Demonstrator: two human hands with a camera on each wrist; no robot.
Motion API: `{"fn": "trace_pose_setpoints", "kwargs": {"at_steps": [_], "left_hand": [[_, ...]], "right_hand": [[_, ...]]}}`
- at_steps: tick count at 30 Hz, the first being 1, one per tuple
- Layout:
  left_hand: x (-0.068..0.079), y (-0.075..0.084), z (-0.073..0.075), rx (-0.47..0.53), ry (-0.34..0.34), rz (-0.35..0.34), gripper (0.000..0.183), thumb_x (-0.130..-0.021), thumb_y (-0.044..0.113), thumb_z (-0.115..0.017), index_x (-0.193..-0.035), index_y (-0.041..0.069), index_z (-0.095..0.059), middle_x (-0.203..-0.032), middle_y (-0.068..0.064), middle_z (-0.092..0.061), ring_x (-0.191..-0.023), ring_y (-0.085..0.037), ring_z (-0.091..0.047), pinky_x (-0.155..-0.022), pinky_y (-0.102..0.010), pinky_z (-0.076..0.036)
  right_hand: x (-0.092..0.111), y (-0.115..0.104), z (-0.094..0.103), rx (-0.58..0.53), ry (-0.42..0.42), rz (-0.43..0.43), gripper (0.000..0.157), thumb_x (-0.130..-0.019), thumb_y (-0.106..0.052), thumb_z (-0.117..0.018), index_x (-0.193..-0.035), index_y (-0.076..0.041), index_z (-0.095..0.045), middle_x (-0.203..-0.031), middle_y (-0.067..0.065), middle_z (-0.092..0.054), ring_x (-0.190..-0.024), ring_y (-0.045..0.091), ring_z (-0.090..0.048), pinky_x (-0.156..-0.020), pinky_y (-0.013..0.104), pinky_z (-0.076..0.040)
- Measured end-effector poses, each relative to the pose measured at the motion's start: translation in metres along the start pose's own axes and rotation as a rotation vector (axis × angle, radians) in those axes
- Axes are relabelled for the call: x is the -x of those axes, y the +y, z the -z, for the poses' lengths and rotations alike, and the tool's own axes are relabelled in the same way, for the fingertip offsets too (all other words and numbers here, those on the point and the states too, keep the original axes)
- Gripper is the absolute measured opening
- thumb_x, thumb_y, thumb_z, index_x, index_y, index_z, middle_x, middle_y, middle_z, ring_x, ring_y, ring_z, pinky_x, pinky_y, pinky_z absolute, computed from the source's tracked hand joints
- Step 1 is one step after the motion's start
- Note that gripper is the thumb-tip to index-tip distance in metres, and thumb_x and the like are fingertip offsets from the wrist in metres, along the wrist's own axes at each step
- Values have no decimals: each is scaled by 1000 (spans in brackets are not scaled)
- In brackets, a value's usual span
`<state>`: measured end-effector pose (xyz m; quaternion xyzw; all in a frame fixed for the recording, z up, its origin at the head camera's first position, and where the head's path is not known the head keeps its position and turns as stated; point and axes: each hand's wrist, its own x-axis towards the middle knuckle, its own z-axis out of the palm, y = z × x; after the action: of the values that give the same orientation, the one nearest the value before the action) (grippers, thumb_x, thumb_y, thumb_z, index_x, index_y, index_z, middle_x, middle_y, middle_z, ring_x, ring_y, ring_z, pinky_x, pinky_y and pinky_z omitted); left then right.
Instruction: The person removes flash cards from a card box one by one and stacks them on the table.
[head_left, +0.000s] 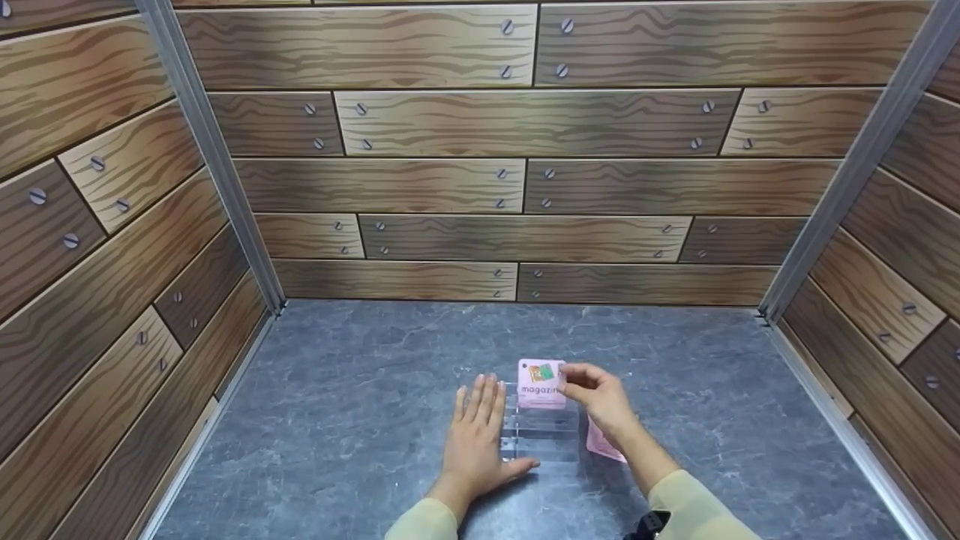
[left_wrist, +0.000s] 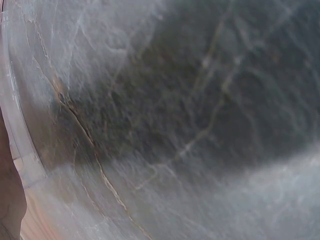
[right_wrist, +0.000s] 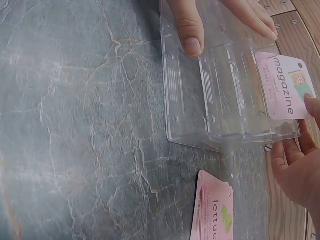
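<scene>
A clear plastic tiered rack [head_left: 549, 448] stands on the table, its stepped slots plain in the right wrist view. My left hand [head_left: 474, 444] lies along its left side with straight fingers and the thumb spread toward the front. A pink card [head_left: 537, 375] printed "magazine" is at the rack's rear tier, pinched at its right edge between thumb and finger of my right hand [head_left: 604, 401]. The right wrist view shows that card [right_wrist: 280, 85] face-on. To the rack's right lie pink cards [right_wrist: 214, 207], the top one reading "lettuc", its end cut off by the frame.
The table [head_left: 360, 390] has a grey marbled top. Wood-patterned walls [head_left: 435, 180] enclose it at the back and both sides, with metal posts [head_left: 217, 150] at the corners. In the left wrist view, mostly tabletop and a sliver of the rack [left_wrist: 22, 125] appear.
</scene>
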<state>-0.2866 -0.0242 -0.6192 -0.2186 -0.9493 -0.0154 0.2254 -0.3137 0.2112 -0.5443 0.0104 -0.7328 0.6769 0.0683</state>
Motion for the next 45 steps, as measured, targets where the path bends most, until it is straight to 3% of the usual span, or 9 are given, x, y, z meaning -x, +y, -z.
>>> {"fn": "trace_pose_setpoints", "kwargs": {"at_steps": [10, 26, 34, 45], "left_hand": [[1, 0, 2, -19, -20, 2, 133, -80, 102, -35, -169, 4, -19, -177, -15, -6, -164, -30, -2, -131, -53, -8], [0, 0, 2, 2, 0, 4, 134, -79, 100, -43, -168, 3, -22, -177, -15, -10, -163, -32, -12, -130, -55, -14], [0, 0, 2, 7, -1, 0, 133, -79, 99, -43, -169, 3, -22, -177, -15, -9, -164, -31, -8, -130, -55, -14], [0, -1, 1, -18, 23, -10, 132, -80, 100, -40, -168, 3, -25, -176, -16, -14, -163, -32, -14, -129, -55, -19]], "right_hand": [[-2, 3, -6, 28, 47, -10, 31, -88, 11, -77, -118, 10, -74, -115, 21, -74, -102, 20, -67, -80, 19, -57], [-6, 5, -13, 46, 89, -7, 28, -88, 10, -78, -115, 13, -72, -104, 19, -73, -92, 16, -62, -73, 18, -54], [-7, 8, -16, 18, 117, -10, 29, -86, 11, -80, -114, 14, -72, -101, 18, -74, -89, 16, -62, -71, 17, -54], [-4, 4, -19, 25, 132, -13, 26, -86, 11, -80, -111, 11, -73, -98, 15, -72, -88, 16, -62, -72, 18, -56]]}}
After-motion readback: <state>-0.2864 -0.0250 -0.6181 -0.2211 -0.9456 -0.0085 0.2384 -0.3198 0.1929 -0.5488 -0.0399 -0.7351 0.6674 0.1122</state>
